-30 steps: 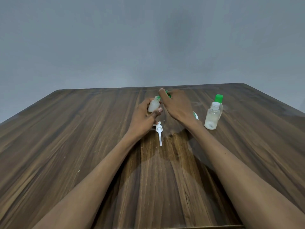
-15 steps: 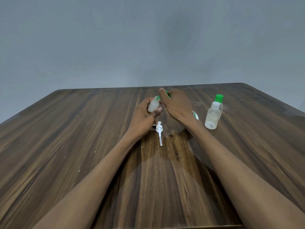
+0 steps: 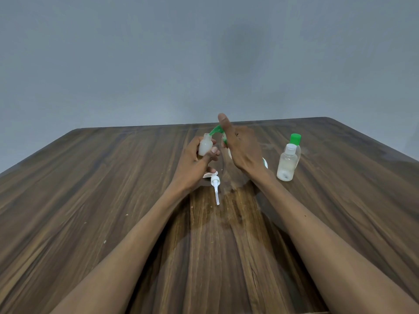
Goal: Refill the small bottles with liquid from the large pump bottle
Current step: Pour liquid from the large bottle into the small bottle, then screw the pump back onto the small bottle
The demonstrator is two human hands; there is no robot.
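Small bottle (image 3: 205, 146): translucent white, held upright above the wooden table (image 3: 90, 200) near its far centre, mouth uncovered. The left hand (image 3: 192, 165) grips it, fingers curled round the body and the thumb pressed against its lower front.

Right hand (image 3: 241, 148): raised just beside the bottle, thumb pointing up. A green cap (image 3: 218, 130), motion-blurred, sits at the fingertips just above and right of the bottle mouth; the fingers lie behind the back of the hand, so I cannot tell exactly how they pinch it.

Pump head (image 3: 215, 183): white, lying flat on the table just below the left hand, its dip tube pointing toward the camera.

Right of the hands, two more bottles stand upright, touching or nearly so: a clear bottle with a white cap (image 3: 286, 165) in front, a clear bottle with a green cap (image 3: 295, 143) directly behind it. A white-and-green object (image 3: 265, 163) shows at the right wrist, mostly hidden; identity unclear.

Grey wall (image 3: 204, 53) behind the table.
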